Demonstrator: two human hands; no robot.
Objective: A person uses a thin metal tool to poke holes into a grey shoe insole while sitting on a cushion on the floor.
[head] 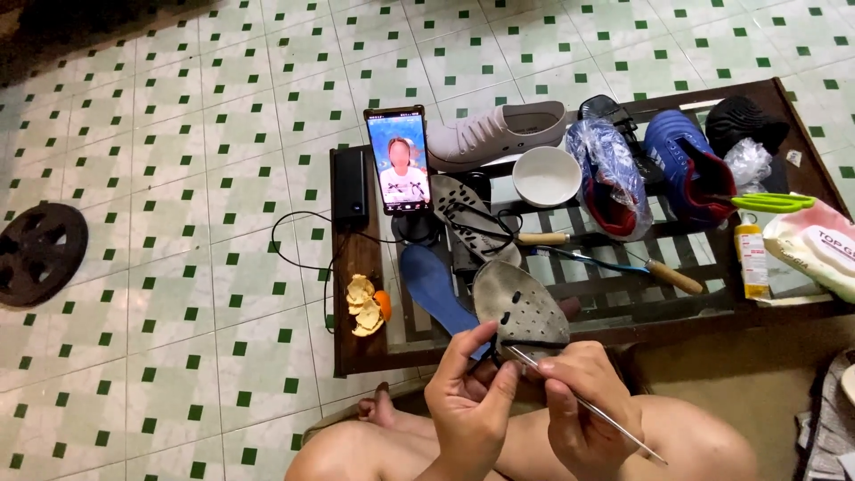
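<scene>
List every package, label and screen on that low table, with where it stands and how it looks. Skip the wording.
Phone: upright on a stand at the table's left end, lit screen showing a person against blue.
Power bank: flat black slab just left of the phone, cable attached.
Bottle: small, yellow, red-and-white label, right side below the green scissors.
Bag: soft white printed package at the right edge.
</scene>
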